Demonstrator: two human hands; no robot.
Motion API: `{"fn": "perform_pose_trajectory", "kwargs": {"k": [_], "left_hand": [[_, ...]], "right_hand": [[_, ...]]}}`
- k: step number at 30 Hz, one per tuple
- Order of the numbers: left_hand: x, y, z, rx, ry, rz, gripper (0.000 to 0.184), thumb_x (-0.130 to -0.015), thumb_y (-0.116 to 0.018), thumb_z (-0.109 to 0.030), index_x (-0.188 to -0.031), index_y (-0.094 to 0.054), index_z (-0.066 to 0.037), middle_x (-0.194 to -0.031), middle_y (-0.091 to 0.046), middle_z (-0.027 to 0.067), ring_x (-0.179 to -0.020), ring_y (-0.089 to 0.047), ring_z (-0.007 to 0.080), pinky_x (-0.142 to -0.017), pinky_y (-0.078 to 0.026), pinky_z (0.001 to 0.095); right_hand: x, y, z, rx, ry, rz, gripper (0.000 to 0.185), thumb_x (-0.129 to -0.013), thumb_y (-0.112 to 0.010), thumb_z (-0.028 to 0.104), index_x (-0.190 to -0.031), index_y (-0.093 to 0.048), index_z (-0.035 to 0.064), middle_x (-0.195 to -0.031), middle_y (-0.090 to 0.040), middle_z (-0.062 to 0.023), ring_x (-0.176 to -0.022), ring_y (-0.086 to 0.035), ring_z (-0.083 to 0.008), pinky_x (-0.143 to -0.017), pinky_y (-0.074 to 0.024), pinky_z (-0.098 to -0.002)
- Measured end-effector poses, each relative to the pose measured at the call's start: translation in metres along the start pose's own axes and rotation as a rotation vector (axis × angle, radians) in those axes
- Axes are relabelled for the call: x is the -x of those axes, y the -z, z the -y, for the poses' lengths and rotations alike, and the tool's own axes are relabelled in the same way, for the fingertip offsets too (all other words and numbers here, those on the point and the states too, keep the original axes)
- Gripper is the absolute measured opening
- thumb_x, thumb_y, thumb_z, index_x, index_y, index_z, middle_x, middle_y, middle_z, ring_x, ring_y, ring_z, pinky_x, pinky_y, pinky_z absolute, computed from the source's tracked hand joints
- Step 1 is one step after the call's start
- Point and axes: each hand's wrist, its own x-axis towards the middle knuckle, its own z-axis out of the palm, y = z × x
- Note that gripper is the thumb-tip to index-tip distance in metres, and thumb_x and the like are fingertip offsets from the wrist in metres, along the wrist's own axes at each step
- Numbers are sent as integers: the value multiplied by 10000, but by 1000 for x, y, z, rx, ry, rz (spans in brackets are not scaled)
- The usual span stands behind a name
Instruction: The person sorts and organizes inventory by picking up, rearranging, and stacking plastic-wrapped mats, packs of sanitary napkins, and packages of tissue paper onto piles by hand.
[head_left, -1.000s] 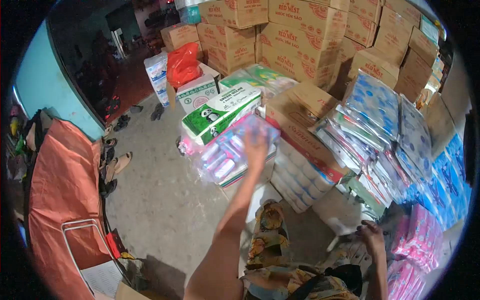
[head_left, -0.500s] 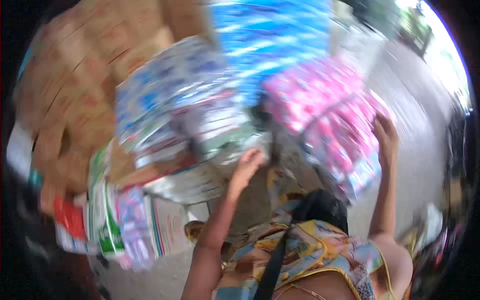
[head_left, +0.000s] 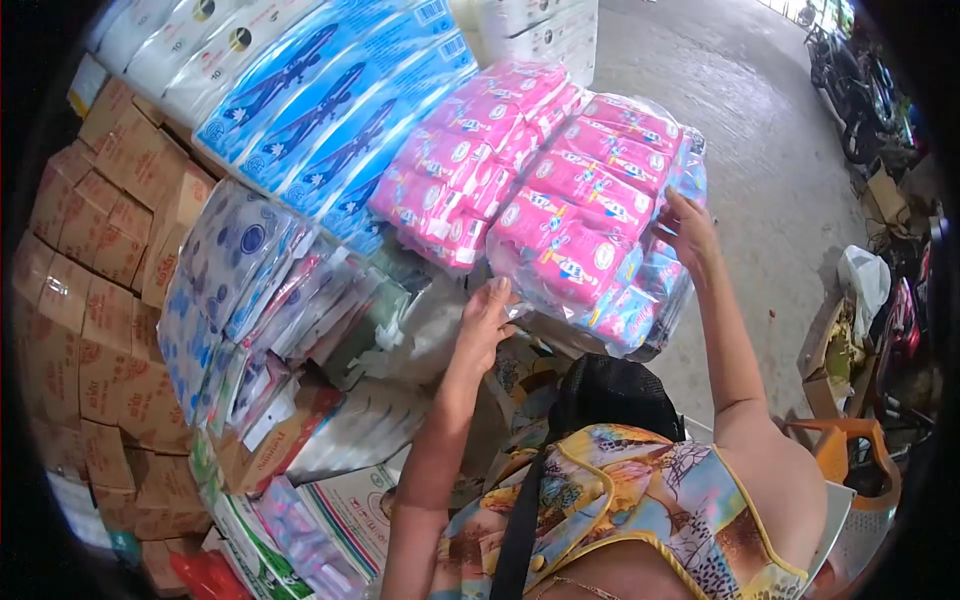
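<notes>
In the head view, a clear plastic-wrapped bundle of pink packs (head_left: 585,205) lies tilted in front of me, against a second pink bundle (head_left: 465,150) on its left. My right hand (head_left: 690,232) grips the wrap at the bundle's right edge, fingers curled. At its lower left corner, my left hand (head_left: 484,328) pinches the loose plastic film between thumb and curled fingers. Beneath the pink bundle's right side show blue and pink packs (head_left: 630,310), also in clear plastic.
Blue tissue packs (head_left: 345,115) and white rolls (head_left: 225,50) are stacked behind. Brown cartons (head_left: 110,330) pile up at left, beside wrapped spotted packs (head_left: 225,250). An orange plastic chair (head_left: 850,450) and an open box (head_left: 835,350) stand at right on the concrete floor (head_left: 770,150).
The view has swung right and sharpened from blur, so the stacks shift left in the frame. Both hands stay at the pink bundle's sides, and its packs now lie face-up toward me.
</notes>
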Motion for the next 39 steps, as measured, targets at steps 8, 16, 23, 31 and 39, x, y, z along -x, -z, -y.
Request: {"fn": "perform_pose_trajectory", "kwargs": {"k": [8, 16, 23, 31, 39], "left_hand": [[1, -1, 3, 69, -26, 56, 398, -755, -596, -429, -1004, -471, -145, -927, -541, 15, -850, -533, 160, -681, -398, 309], [-6, -3, 9, 100, 2, 53, 433, -727, -600, -482, -990, -485, -159, -924, -536, -4, -821, -520, 157, -677, -380, 300], [-5, 4, 24, 170, -48, 105, 412, -744, -586, -475, -1018, -479, -186, -908, -540, -29, -821, -519, 133, -699, -357, 288], [18, 6, 24, 80, -104, 163, 579, -757, -534, -523, -1178, -406, -147, -1139, -437, 20, -1030, -412, 177, -788, -319, 344], [97, 13, 9, 338, -675, 204, 557, -810, -514, -410, -1235, -352, -90, -1202, -438, 87, -1103, -409, 193, -912, -343, 379]], "right_hand": [[-9, -15, 3, 14, -118, 26, 265, -757, -627, 305, -718, -524, 65, -614, -477, -17, -506, -455, -135, -496, -429, -293], [-22, -35, 3, 163, -257, 152, 478, -737, -541, 544, -944, -567, 114, -657, -540, 23, -541, -468, -91, -472, -377, -242], [-9, -49, -10, 24, 112, 196, 302, -729, -642, 193, -901, -536, -31, -781, -594, -97, -618, -589, -167, -540, -482, -262], [33, -62, 3, -10, 151, 342, 253, -745, -592, 68, -958, -514, -43, -834, -590, -94, -713, -587, -162, -618, -483, -274], [100, -130, 29, 6, 156, 695, 408, -748, -591, 105, -1120, -453, 10, -1006, -545, -86, -922, -531, -191, -825, -428, -350]]}}
